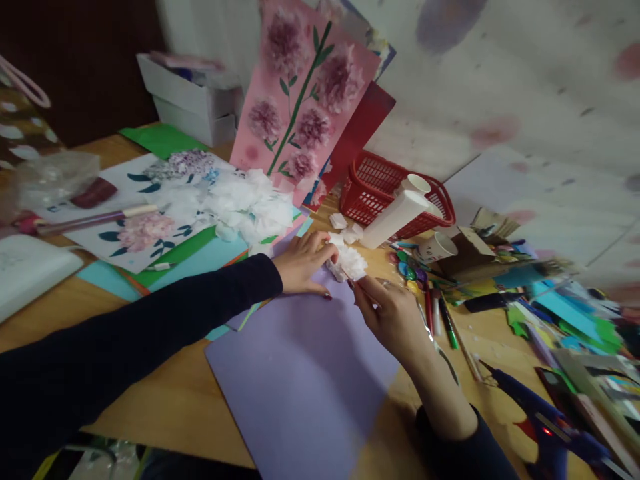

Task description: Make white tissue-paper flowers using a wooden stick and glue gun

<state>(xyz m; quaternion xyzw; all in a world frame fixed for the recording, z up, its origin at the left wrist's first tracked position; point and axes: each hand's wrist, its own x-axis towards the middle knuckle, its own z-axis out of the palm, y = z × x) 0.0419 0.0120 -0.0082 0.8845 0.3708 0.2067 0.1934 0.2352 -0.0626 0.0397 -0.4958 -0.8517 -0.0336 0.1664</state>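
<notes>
A white ruffled paper flower [349,263] lies at the top edge of a lilac sheet [305,373]. At its left is my left hand [306,263], fingers bent, fingertips beside small white paper pieces [338,221]; what lies between them is too small to make out. My right hand [387,310] is at the flower's lower right, thumb and finger pinched close against its edge. Whatever the pinch holds is hidden. Loose white tissue [250,203] is heaped behind my left hand.
A red basket [373,190] with a white roll [397,219] and a paper cup [437,247] stand behind. A blue glue gun [540,413] lies at the right, near pens [449,323]. A pink flower picture [300,93] leans at the back. A white device [30,270] sits far left.
</notes>
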